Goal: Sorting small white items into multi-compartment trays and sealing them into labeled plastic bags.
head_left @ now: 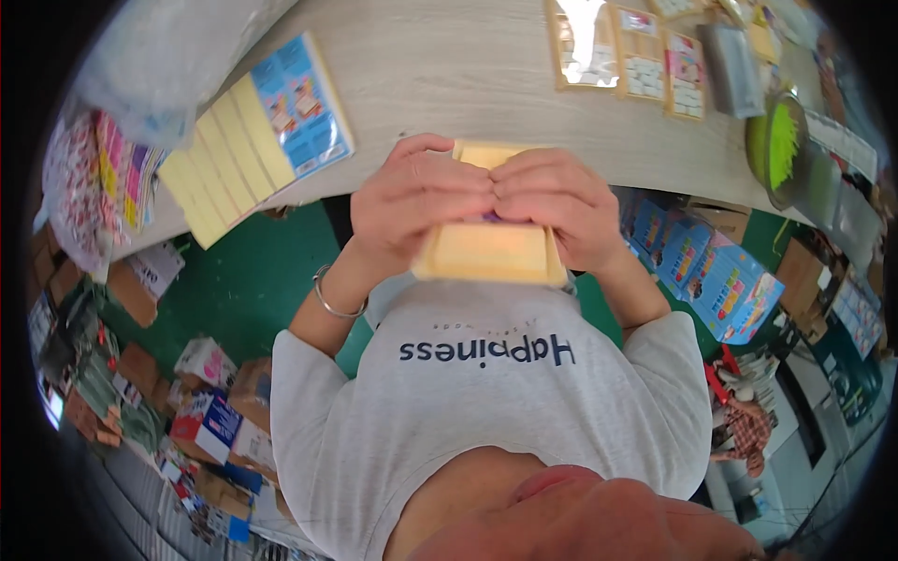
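Pale wood-grain worktop [468,65] curves across the upper part of the view, with green floor below it. Both hands meet over a flat pale-yellow rectangular cardboard pack [488,251], held in the air just in front of the worktop's near edge and above the person's grey shirt. The left hand [412,210] grips the pack's left side, fingers curled closed over its top face; a thin silver bangle [329,301] circles that wrist. The right hand [557,206] clamps the pack's right side the same way, and the fingertips of the two hands touch at the pack's middle, where a small purple spot shows between them. Left of the pack, on the worktop, lies a fanned row of yellow-backed packs topped by a blue printed card [257,136]. Beyond the pack, at the worktop's far side, several framed printed cards [636,56] lie side by side. Right of the pack, below the worktop, stand blue printed boxes [720,280].
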Motion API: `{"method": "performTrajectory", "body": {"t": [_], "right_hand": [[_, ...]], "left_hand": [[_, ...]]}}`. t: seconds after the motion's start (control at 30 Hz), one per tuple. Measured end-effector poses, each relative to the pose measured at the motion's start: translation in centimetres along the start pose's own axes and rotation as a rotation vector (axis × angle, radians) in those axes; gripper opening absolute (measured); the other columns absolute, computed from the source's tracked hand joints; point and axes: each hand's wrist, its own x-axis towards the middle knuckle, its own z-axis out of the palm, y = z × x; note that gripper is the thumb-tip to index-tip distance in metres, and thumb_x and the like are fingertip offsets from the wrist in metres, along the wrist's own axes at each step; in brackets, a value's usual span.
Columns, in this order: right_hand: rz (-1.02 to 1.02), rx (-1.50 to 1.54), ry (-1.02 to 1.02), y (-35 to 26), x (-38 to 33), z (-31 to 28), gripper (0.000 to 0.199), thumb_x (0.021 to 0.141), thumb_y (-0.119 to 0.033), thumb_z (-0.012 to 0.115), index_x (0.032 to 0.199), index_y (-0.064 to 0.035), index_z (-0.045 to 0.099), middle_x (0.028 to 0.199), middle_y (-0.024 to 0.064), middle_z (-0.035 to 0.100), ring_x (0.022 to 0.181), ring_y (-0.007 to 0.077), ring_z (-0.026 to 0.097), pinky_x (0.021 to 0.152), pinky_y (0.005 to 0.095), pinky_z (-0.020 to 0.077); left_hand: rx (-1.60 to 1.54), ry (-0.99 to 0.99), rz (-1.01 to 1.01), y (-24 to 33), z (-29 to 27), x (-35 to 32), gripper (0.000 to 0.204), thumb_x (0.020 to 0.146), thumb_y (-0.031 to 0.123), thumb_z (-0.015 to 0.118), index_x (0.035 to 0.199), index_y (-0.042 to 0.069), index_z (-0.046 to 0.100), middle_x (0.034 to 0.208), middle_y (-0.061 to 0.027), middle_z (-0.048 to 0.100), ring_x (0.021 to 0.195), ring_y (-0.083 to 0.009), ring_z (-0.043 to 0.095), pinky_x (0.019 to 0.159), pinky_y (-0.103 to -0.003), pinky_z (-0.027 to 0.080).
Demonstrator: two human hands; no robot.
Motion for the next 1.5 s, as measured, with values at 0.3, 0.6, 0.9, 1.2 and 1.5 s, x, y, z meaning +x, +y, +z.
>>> {"method": "performTrajectory", "body": {"t": [0.3, 0.6, 0.9, 1.2, 1.5], "right_hand": [[0.578, -0.332, 0.592, 12.3, 11.7, -21.9, 0.021, 0.09, -0.01, 0.064, 0.109, -0.0035, 0.069, 0.095, 0.011, 0.072, 0.081, 0.0254, 0.069, 0.069, 0.0355, 0.0552], [0.337, -0.963, 0.417, 21.0, 11.3, -27.3, 0.04, 0.093, -0.014, 0.067, 0.127, 0.0059, 0.058, 0.11, 0.023, 0.068, 0.101, 0.0313, 0.066, 0.087, 0.0405, 0.0538], [0.114, -0.197, -0.427, 10.1, 12.6, 1.3, 0.032, 0.091, -0.001, 0.067, 0.123, -0.0065, 0.069, 0.121, 0.0132, 0.07, 0.115, 0.0312, 0.065, 0.1, 0.0388, 0.05], [-0.39, -0.917, -0.102, 17.7, 16.1, 23.8, 0.019, 0.095, -0.013, 0.062, 0.11, -0.0026, 0.068, 0.096, 0.0042, 0.071, 0.082, 0.013, 0.068, 0.066, 0.0291, 0.0538], [-0.38, -0.792, -0.376, 15.6, 15.0, 23.3, 0.04, 0.079, -0.014, 0.067, 0.118, -0.0154, 0.071, 0.11, -0.001, 0.067, 0.105, 0.02, 0.06, 0.087, 0.0386, 0.0471]], "left_hand": [[0.097, 0.07, -0.309, -11.4, 5.9, 13.2, 0.061, 0.082, 0.038, 0.081, 0.132, 0.007, 0.064, 0.133, -0.0207, 0.063, 0.118, -0.0334, 0.063, 0.102, -0.044, 0.048], [0.89, -0.35, -0.182, -10.8, 10.9, 9.5, 0.106, 0.072, 0.076, 0.069, 0.15, 0.008, 0.045, 0.16, -0.0133, 0.035, 0.151, -0.0325, 0.024, 0.117, -0.063, 0.017], [0.601, 0.147, -0.482, -7.7, -3.9, 0.0, 0.084, 0.076, 0.055, 0.078, 0.141, 0.008, 0.055, 0.158, -0.0221, 0.039, 0.145, -0.0385, 0.036, 0.116, -0.06, 0.024], [1.156, 0.348, -0.188, -18.5, -20.3, -6.1, 0.034, 0.096, 0.033, 0.067, 0.123, 0.012, 0.068, 0.106, -0.0108, 0.073, 0.095, -0.0307, 0.069, 0.081, -0.04, 0.054], [0.851, 0.352, -0.573, -17.5, -20.0, -7.0, 0.027, 0.1, 0.034, 0.061, 0.109, 0.011, 0.072, 0.098, -0.0098, 0.073, 0.089, -0.032, 0.068, 0.08, -0.043, 0.051]]}}
